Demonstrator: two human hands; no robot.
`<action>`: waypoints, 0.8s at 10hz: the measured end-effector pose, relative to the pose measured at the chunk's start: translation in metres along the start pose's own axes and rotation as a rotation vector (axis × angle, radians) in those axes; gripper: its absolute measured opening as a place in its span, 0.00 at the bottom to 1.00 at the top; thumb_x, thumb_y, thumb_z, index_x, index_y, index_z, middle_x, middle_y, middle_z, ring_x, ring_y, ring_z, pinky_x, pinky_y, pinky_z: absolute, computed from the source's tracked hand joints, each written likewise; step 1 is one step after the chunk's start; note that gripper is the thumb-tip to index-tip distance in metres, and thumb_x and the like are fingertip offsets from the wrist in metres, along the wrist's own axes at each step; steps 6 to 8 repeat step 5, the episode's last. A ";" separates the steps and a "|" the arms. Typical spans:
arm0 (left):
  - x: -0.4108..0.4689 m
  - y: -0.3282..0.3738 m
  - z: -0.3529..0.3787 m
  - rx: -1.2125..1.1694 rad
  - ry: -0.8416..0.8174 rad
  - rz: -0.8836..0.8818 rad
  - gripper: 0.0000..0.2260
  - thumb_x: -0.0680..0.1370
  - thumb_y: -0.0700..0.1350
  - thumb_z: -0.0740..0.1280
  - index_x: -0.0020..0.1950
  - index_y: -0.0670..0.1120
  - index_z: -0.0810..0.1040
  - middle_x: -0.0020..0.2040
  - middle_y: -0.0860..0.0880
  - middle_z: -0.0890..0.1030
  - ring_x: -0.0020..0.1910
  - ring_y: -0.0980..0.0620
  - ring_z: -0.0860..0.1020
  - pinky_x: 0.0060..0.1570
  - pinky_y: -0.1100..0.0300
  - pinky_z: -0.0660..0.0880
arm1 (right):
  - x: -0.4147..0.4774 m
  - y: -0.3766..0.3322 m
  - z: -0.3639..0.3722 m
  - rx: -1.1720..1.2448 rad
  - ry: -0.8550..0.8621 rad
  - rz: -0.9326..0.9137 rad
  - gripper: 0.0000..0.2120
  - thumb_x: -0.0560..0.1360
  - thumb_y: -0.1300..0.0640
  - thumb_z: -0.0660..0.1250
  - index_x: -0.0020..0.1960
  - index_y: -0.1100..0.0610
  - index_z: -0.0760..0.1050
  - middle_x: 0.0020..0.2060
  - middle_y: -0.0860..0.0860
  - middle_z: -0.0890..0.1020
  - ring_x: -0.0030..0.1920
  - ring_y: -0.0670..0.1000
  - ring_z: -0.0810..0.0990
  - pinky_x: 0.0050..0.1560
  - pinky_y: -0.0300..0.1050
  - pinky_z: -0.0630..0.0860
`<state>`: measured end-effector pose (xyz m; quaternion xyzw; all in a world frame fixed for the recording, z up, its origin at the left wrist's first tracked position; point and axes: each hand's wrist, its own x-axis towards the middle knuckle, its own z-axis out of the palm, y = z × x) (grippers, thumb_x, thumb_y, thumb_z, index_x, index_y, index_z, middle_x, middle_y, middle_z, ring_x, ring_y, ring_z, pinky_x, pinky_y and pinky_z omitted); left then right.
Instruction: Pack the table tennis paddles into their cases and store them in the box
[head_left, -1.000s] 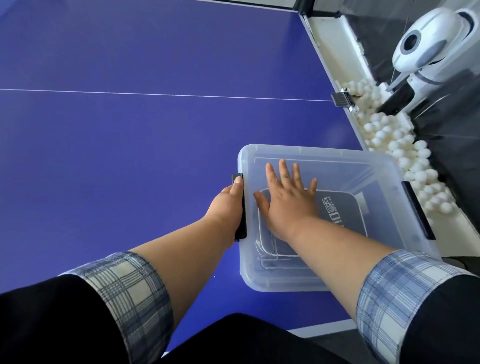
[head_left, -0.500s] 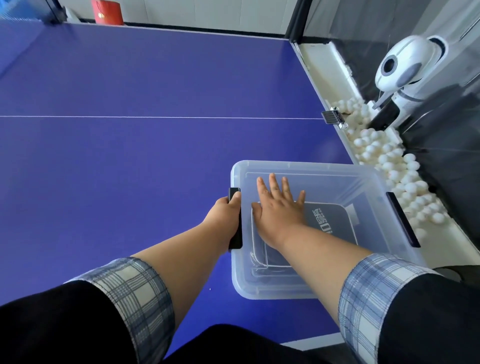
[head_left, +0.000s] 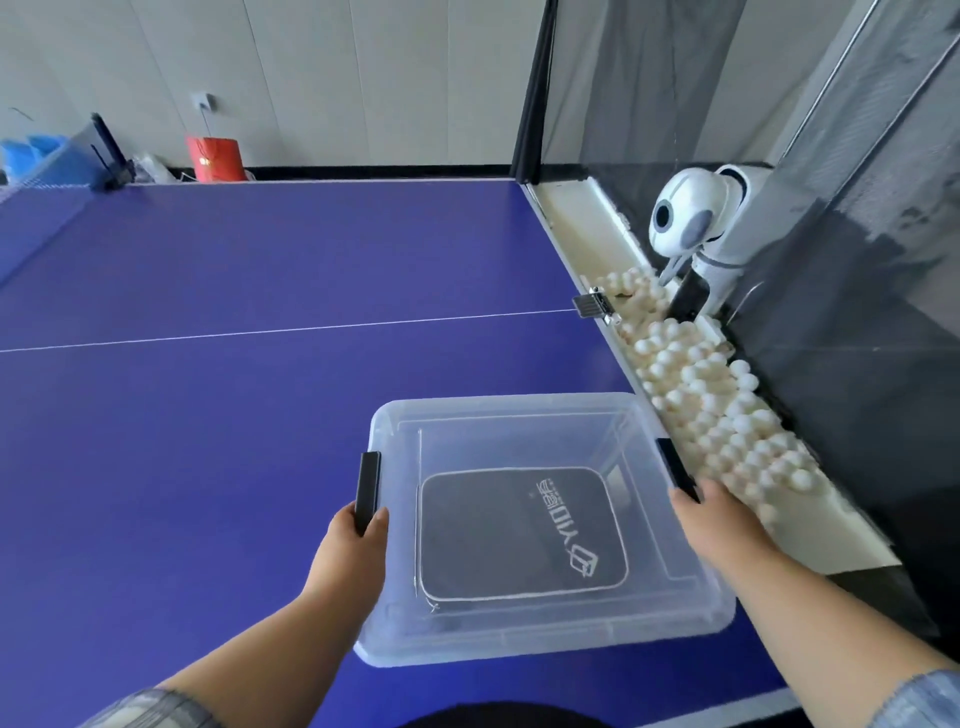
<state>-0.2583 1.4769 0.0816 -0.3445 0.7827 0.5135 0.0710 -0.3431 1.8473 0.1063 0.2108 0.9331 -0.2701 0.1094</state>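
Here the blue table tennis table (head_left: 234, 395) fills most of the view, with a thin white line (head_left: 291, 328) across it. On the right side a dark catch net (head_left: 649, 93) stands upright along the table edge, and below it runs a white trough (head_left: 852, 540) that holds many white table tennis balls (head_left: 711, 395). A white ball-serving machine (head_left: 696, 228) stands behind the balls, its round head turned toward the table.

Near the person, close to the right edge of the table, sits the clear plastic storage box (head_left: 519, 644) with its transparent lid on it. Through the lid a dark paddle case (head_left: 514, 535) is visible; it lies flat on the bottom of the box and carries white printed letters. Whether a second case lies under it, I cannot tell.

The left hand (head_left: 356, 551) is at the left side of the box, with the thumb on top of the lower end of the black left latch (head_left: 368, 488) and the other fingers curled beneath, out of sight. The right hand (head_left: 719, 519) reaches to the right side of the box, its fingertips touching the lower end of the black right latch (head_left: 675, 470); the fingers lie close together, but if they grip the latch I cannot tell.

Far behind the table, a red cylinder container (head_left: 215, 158) stands by the wall.
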 end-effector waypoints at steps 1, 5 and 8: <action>-0.001 0.002 0.004 0.037 0.033 -0.002 0.06 0.79 0.56 0.59 0.50 0.57 0.73 0.44 0.43 0.82 0.34 0.48 0.75 0.35 0.55 0.72 | 0.009 0.009 0.011 0.051 -0.048 -0.066 0.23 0.83 0.50 0.57 0.76 0.54 0.65 0.66 0.55 0.76 0.63 0.60 0.76 0.58 0.48 0.70; -0.047 0.043 -0.006 0.339 0.244 0.125 0.29 0.78 0.59 0.61 0.77 0.50 0.61 0.72 0.45 0.68 0.58 0.44 0.77 0.53 0.49 0.76 | 0.017 -0.036 -0.031 -0.072 -0.006 -0.378 0.30 0.78 0.46 0.65 0.75 0.58 0.65 0.70 0.57 0.74 0.68 0.58 0.74 0.66 0.49 0.72; -0.047 0.043 -0.006 0.339 0.244 0.125 0.29 0.78 0.59 0.61 0.77 0.50 0.61 0.72 0.45 0.68 0.58 0.44 0.77 0.53 0.49 0.76 | 0.017 -0.036 -0.031 -0.072 -0.006 -0.378 0.30 0.78 0.46 0.65 0.75 0.58 0.65 0.70 0.57 0.74 0.68 0.58 0.74 0.66 0.49 0.72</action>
